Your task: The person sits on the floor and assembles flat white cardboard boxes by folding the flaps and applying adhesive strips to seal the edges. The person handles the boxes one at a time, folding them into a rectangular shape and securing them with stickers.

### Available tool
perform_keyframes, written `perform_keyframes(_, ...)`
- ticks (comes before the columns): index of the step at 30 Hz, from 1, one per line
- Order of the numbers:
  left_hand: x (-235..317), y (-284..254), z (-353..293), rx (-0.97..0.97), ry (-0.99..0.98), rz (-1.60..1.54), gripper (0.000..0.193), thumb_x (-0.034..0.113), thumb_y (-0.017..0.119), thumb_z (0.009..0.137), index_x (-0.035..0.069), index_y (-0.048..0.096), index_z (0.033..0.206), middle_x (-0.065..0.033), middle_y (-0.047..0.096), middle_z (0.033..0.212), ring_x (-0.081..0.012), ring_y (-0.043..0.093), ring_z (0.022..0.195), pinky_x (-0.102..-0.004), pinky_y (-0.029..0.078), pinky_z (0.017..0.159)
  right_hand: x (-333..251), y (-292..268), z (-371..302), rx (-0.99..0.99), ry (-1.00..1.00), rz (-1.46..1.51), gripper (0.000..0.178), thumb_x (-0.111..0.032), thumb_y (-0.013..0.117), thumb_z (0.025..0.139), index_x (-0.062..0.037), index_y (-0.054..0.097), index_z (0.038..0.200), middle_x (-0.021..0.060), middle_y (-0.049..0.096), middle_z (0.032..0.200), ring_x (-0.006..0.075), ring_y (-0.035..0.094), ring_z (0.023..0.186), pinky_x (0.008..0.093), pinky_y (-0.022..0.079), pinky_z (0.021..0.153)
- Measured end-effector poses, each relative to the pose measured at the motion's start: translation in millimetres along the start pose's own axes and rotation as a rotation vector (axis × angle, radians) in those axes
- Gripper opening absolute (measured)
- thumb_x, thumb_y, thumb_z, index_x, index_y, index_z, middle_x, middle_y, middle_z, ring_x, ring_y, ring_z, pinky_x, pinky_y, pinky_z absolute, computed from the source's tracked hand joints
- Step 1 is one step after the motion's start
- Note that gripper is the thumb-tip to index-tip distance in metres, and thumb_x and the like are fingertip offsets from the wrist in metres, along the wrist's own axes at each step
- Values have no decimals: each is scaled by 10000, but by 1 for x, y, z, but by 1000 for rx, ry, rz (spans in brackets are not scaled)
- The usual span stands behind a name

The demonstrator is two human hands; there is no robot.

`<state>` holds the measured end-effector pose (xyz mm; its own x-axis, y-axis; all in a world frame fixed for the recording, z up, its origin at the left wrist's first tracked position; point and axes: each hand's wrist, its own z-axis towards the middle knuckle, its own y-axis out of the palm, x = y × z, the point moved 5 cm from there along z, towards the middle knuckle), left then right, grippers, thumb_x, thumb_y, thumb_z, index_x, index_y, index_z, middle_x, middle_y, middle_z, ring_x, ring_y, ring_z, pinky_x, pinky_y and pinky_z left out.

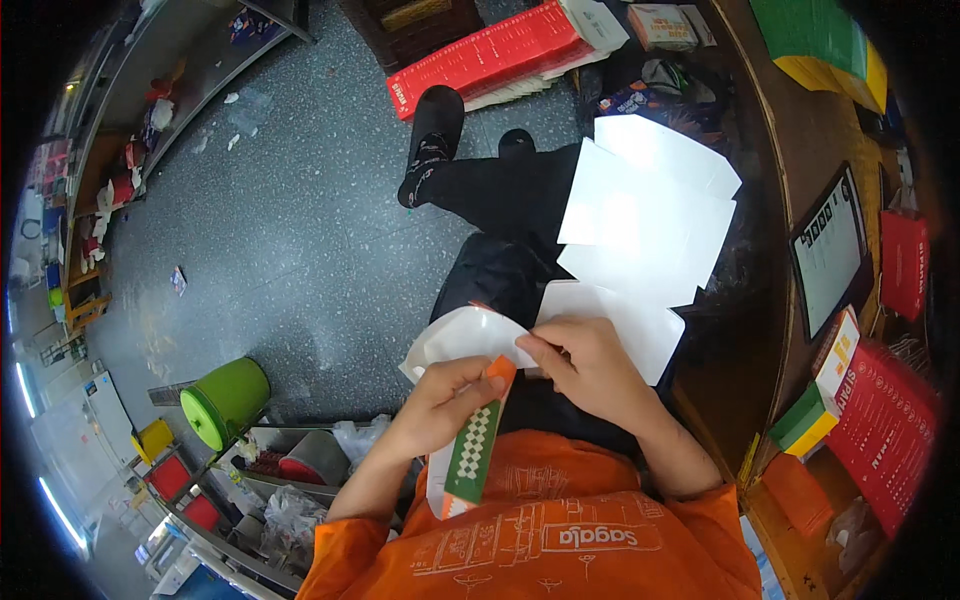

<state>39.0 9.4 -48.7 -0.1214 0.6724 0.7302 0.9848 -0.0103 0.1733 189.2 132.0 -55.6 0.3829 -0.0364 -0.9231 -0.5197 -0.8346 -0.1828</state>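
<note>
Between my hands is a partly folded cardboard food box (462,335), white inside, with a green and orange printed side patterned in white. My left hand (445,405) is closed on it, thumb pressed on the orange corner of the printed panel. At the box's right edge my right hand (585,365) pinches the white card between thumb and fingers; the fingertips are partly hidden. Flat white card blanks (645,215) lie spread on my right leg. Another white blank (620,325) lies closer, partly behind my right hand.
A long row of stacked red printed cartons (490,55) lies on the floor ahead. On the right, a wooden desk holds a tablet (832,250) and red cartons (885,425). A green lidded bin (225,400) stands at left, near a low shelf with plastic bags (295,520).
</note>
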Motion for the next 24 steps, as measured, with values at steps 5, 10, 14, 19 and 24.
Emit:
perform_keyframes(5, -21, 16, 12, 128, 59, -459, 94, 93, 611, 1041, 3, 640, 1047, -3, 646, 982, -73, 594, 899, -250, 481, 779, -3, 7, -10, -7, 161, 182, 217, -134, 686, 968, 51, 707, 856, 104, 671, 677, 160, 642, 603, 317, 513, 594)
perform_keyframes(10, -31, 13, 18, 3, 110, -443, 92, 80, 642, 1021, -1, 630, 1064, -22, 637, 1004, -91, 595, 937, -244, 479, 829, 15, 7, -11, -40, 131, 201, 183, -132, 723, 940, 44, 733, 892, 103, 679, 744, 140, 640, 669, 307, 508, 627)
perform_keyframes(14, -33, 10, 20, -30, 127, -446, 84, 63, 673, 996, 7, 621, 1029, -28, 633, 986, -104, 604, 944, -251, 492, 842, 21, 11, -9, -77, 79, 210, 177, -144, 740, 929, 32, 743, 906, 89, 673, 780, 136, 617, 695, 293, 480, 627)
perform_keyframes(19, -28, 9, 15, 20, 195, -370, 89, 7, 692, 966, 17, 606, 987, -24, 632, 966, -118, 629, 938, -270, 528, 850, 29, 28, -20, -108, 155, 366, 170, -149, 747, 931, 19, 753, 901, 71, 687, 805, 118, 621, 706, 279, 480, 627)
perform_keyframes(24, -39, 6, 14, -10, 250, -423, 128, -12, 719, 938, 16, 612, 1002, -32, 655, 988, -127, 649, 926, -273, 541, 851, 25, 43, -28, -66, 252, 545, 176, -107, 725, 956, 21, 702, 1075, 71, 710, 885, 117, 675, 758, 275, 534, 669)
